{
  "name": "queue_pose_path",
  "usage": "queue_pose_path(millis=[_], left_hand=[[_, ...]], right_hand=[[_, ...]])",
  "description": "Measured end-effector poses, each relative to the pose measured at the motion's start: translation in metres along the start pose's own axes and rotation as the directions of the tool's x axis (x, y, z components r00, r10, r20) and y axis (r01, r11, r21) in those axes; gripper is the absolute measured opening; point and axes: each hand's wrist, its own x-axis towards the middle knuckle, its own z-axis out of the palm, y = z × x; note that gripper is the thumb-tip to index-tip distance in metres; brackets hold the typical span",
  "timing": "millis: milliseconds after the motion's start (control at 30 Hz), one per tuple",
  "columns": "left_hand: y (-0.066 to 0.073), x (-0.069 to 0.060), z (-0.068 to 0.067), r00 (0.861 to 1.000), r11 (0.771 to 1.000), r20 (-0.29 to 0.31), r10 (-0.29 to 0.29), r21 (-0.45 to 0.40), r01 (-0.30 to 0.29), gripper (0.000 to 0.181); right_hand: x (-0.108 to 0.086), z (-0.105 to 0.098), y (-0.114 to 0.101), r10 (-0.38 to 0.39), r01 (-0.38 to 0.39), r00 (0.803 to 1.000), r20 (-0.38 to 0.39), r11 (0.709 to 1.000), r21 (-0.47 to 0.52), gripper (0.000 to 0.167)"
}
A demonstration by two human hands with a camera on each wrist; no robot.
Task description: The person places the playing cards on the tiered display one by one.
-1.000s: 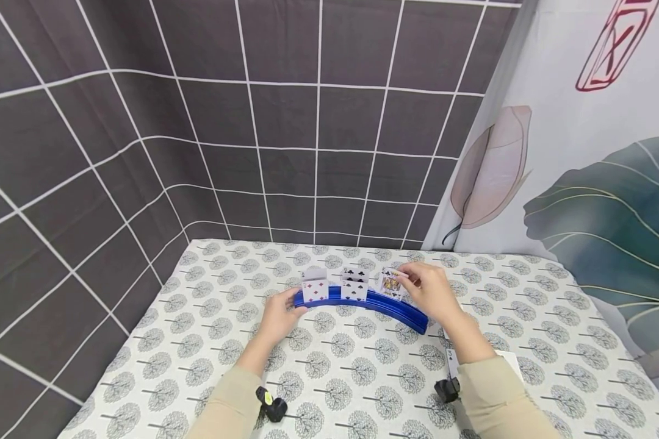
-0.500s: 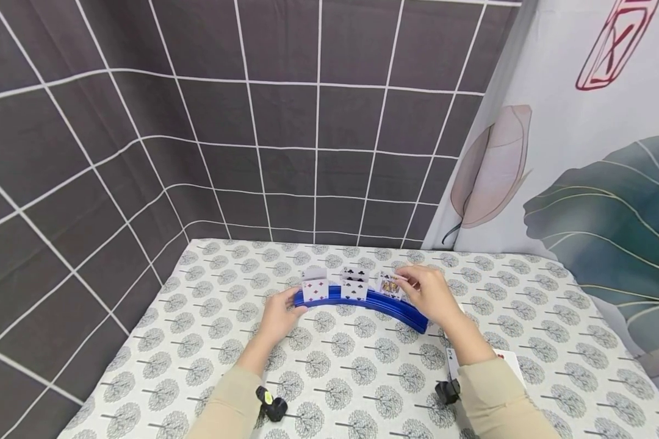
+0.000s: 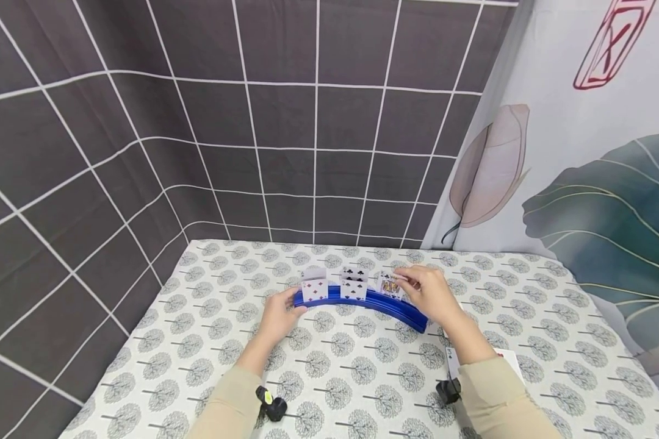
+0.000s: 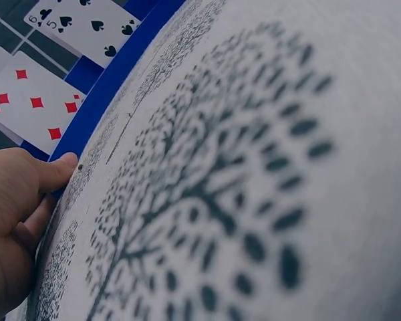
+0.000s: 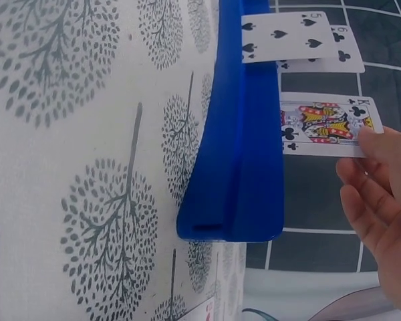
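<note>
A curved blue card holder (image 3: pixel 398 311) lies on the patterned cloth. My left hand (image 3: pixel 277 317) grips its left end, thumb at the front. Between my right hand's (image 3: pixel 428 296) thumb and fingers is the top edge of a king of clubs (image 5: pixel 321 124), its lower edge behind the holder's back wall or in its rear slot; I cannot tell which. A five of diamonds (image 4: pixel 37 100) stands in the front at left, with another card behind it. Mid-holder stands a five of spades (image 5: pixel 287 37), and a six of clubs (image 5: pixel 351 50) rises behind it.
Beside my right forearm lie more cards, including a three (image 3: pixel 452 358) and a white card or stack (image 3: pixel 515 363) partly under the sleeve. A dark gridded curtain (image 3: pixel 285 171) hangs behind the table (image 3: pixel 329 366); a pale leaf-printed curtain (image 3: pixel 549 122) hangs at right.
The king of clubs has come down slightly toward the holder in my right hand, then stayed nearly still. My left hand keeps its grip on the holder's end.
</note>
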Motion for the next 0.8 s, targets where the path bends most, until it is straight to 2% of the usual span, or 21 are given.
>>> queue_pose_path(millis=[433, 800], left_hand=[[0.001, 0.000, 0.000, 1.000, 1.000, 0.001, -0.009, 0.002, 0.009, 0.057], [-0.002, 0.001, 0.001, 1.000, 1.000, -0.003, -0.012, 0.009, 0.012, 0.057]], right_hand=[[-0.010, -0.002, 0.005, 0.023, -0.025, 0.998, 0.057, 0.999, 0.036, 0.028], [-0.025, -0.016, 0.013, 0.147, -0.153, 0.980, 0.133, 0.988, 0.035, 0.034]])
